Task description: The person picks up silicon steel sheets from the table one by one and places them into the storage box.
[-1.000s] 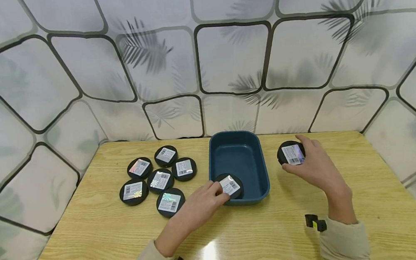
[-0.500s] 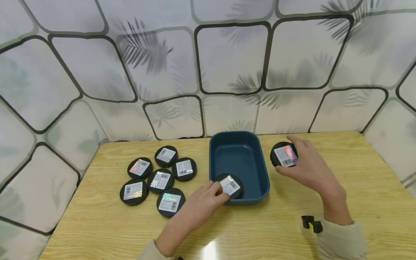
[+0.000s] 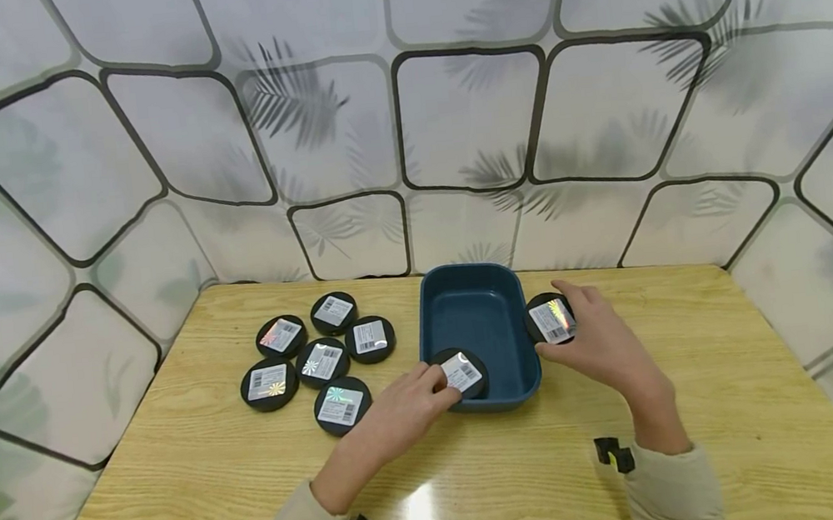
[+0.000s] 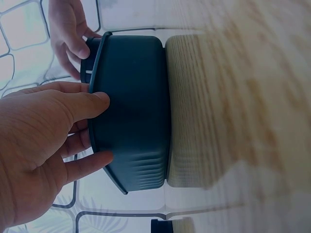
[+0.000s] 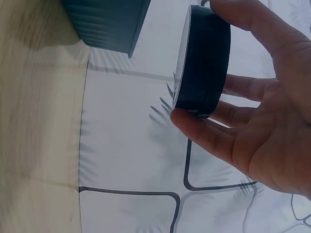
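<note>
A dark blue plastic bin (image 3: 478,314) stands on the wooden table, and a thick black disc with a white label (image 3: 465,372) lies inside its near left corner. My left hand (image 3: 404,410) grips the rim there; in the left wrist view some fingertips (image 4: 101,98) press the outer wall while other fingers go behind the rim. That view hides the disc inside. My right hand (image 3: 605,342) holds another labelled black disc (image 3: 548,318) by its edge, right at the bin's right rim. From the right wrist, this disc (image 5: 203,63) appears raised, between thumb and fingers.
Left of the bin lie several more labelled black discs, the nearest disc (image 3: 343,405) close to my left forearm. Bare table (image 3: 758,361) extends right of my right arm. A patterned curtain (image 3: 471,121) closes off the back and sides.
My right hand has moved left with its disc, from well to the right of the bin up to its right rim. The left hand has stayed in place.
</note>
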`<action>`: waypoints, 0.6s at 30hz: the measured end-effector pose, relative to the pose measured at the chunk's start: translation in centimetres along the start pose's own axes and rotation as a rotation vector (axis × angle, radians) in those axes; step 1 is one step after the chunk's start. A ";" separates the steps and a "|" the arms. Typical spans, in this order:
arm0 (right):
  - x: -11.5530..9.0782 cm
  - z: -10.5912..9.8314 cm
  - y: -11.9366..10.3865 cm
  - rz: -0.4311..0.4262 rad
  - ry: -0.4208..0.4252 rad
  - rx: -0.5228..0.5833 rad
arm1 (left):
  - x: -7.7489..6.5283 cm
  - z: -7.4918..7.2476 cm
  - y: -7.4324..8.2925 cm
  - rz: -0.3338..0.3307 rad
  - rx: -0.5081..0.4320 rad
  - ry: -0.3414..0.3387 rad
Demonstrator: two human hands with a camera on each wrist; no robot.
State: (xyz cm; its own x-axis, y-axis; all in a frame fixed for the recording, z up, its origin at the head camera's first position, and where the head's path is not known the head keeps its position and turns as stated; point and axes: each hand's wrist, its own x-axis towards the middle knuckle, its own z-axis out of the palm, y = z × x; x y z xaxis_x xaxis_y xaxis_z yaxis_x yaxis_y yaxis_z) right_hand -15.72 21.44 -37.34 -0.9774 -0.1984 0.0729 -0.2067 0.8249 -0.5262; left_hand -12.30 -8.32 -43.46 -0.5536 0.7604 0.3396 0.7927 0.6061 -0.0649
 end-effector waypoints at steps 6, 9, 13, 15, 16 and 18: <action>0.2 0.8 -0.5 -0.012 -0.031 -0.014 | 0.0 0.0 0.0 0.002 0.002 0.007; 0.2 1.1 -0.7 -0.027 -0.033 -0.021 | 0.0 0.0 0.0 -0.001 0.002 0.001; 0.3 1.5 -0.9 -0.050 -0.032 -0.019 | 0.0 -0.1 0.1 -0.008 -0.003 -0.011; 0.4 1.6 -1.0 -0.059 -0.033 -0.018 | 0.0 -0.1 0.1 -0.010 -0.006 -0.016; 0.4 1.7 -1.0 -0.064 -0.035 -0.017 | 0.0 -0.1 0.1 -0.012 -0.007 -0.019; 0.5 1.8 -1.1 -0.071 -0.040 -0.015 | 0.0 -0.1 0.1 -0.014 -0.008 -0.023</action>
State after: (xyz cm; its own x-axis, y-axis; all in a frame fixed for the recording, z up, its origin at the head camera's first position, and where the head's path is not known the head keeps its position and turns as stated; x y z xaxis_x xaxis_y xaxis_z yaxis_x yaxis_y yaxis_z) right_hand -15.87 19.49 -38.30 -0.9578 -0.2775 0.0752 -0.2763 0.8160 -0.5077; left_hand -12.21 -8.33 -43.35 -0.5704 0.7570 0.3189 0.7866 0.6151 -0.0532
